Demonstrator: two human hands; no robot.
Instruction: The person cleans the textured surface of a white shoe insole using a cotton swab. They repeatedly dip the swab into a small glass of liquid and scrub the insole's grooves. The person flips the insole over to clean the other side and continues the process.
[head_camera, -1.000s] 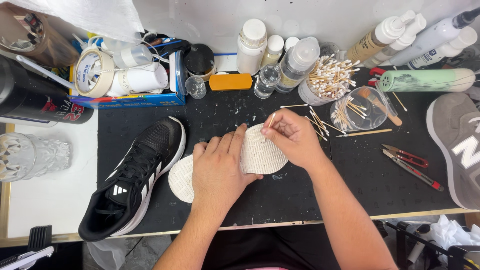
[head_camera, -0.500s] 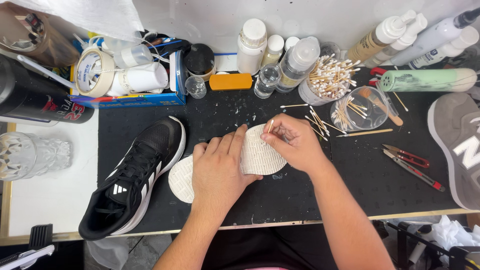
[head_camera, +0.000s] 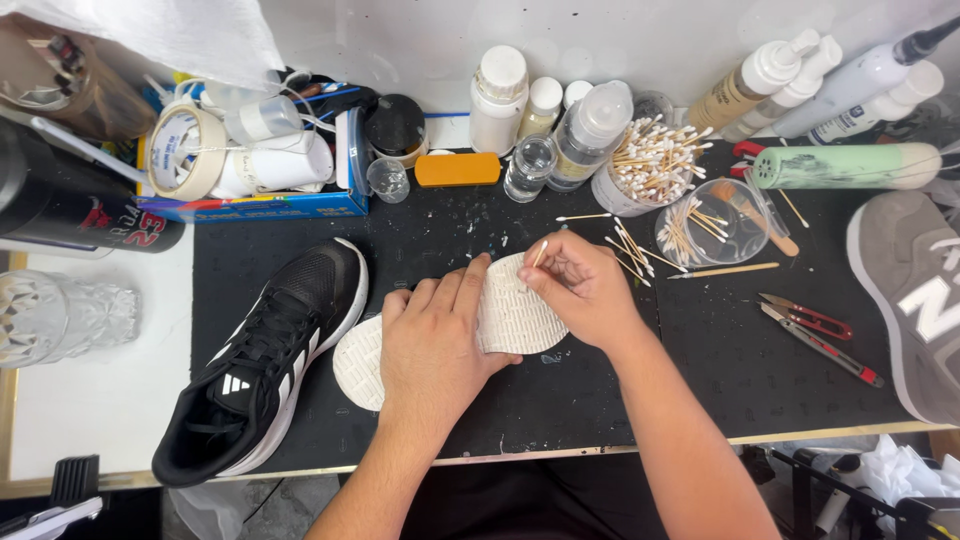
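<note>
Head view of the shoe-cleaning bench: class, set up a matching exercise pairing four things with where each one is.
Things:
1. left hand
2. right hand
3. black sneaker
4. grey sneaker

Places:
a. at the mat's right edge
b. pinching a cotton swab
c. pressed flat on the white sole
d. left of the white sole

Pairs: 1-c, 2-b, 3-d, 4-a

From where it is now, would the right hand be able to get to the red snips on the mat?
Probably yes. The right hand holds a cotton swab at the white sole, and the mat between it and the red snips looks bare, though it would need to drop the swab.
</note>
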